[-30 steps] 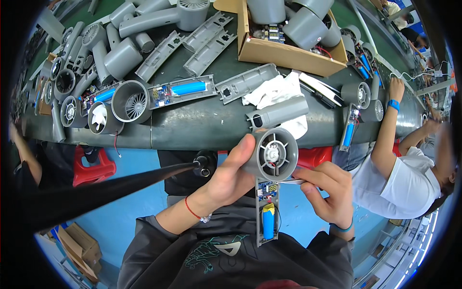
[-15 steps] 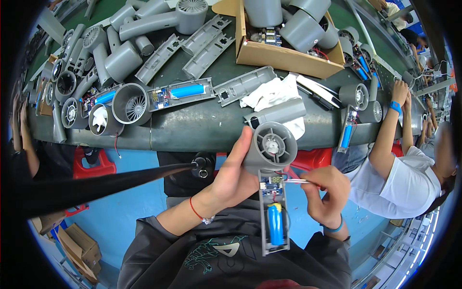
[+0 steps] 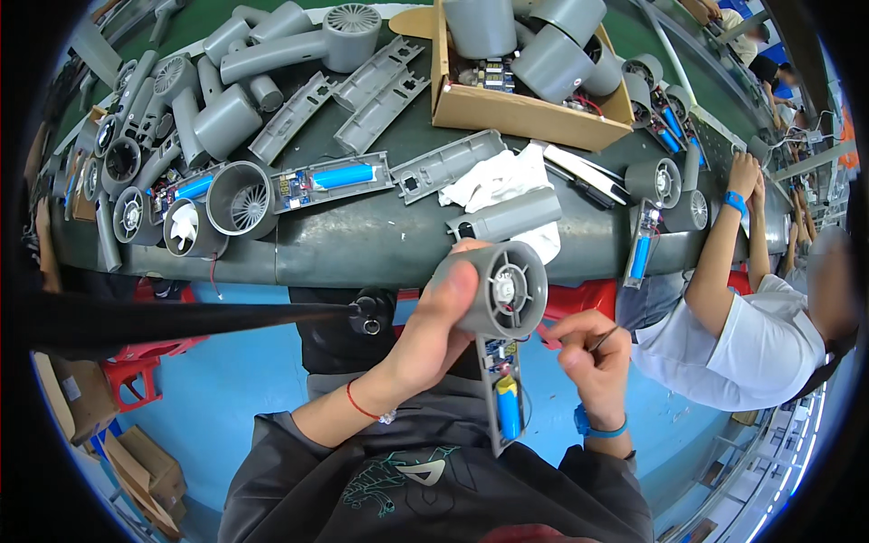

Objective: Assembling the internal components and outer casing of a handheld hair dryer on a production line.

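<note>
My left hand (image 3: pixel 433 330) is wrapped round the grey cylindrical head of a handheld fan (image 3: pixel 493 290), with the thumb on its side. The round opening with spokes and a white hub faces right. Below it hangs the open handle half (image 3: pixel 493 416), showing a small circuit board (image 3: pixel 498 356) and a blue battery (image 3: pixel 510 407) with a yellow end. Just right of the board, my right hand (image 3: pixel 597 362) is closed on thin tweezers (image 3: pixel 601 340), whose tips are hard to make out. A grey handle cover (image 3: pixel 507 214) rests on a white cloth (image 3: pixel 489 181) beyond the fan.
Grey fan housings (image 3: pixel 226 122) and handle shells (image 3: pixel 290 118) crowd the bench's left side. A cardboard box (image 3: pixel 534 113) of fan heads stands at the back. Other fans with batteries (image 3: pixel 641 249) lie at right, near a co-worker's arms (image 3: pixel 724 244). A black bar (image 3: pixel 199 323) crosses at left.
The fan head has turned rightward and its handle has tilted in my left hand. My right hand has drawn slightly left and turned upward, the tweezers swinging away from the board.
</note>
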A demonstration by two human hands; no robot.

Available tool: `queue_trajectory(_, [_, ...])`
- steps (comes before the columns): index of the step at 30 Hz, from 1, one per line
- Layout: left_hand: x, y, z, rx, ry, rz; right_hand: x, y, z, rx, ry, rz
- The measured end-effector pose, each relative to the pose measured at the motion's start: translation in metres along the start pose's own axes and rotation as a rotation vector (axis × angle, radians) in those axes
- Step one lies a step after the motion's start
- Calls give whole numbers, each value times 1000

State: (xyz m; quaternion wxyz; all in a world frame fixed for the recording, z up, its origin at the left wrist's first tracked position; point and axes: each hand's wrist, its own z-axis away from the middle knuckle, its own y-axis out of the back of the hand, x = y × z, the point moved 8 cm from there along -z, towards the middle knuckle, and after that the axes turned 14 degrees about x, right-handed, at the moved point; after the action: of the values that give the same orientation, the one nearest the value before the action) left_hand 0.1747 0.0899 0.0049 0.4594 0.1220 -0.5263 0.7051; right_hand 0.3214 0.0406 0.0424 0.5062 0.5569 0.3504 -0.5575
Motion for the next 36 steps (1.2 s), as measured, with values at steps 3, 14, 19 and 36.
queue_trajectory(3, [6, 5, -1, -80, -259, -86, -8, -23, 2, -51, -27, 34])
queue_trajectory(14, [20, 7, -2, -24, -441, -179, 9, -42, -4, 181, -165, -293])
queue_trajectory(19, [23, 5, 3, -34, -329, -226, 9, -44, -7, -157, -366, -193])
queue_trajectory(36, [15, 2, 17, -18, -196, -434, -39, -23, -14, -152, 271, 386])
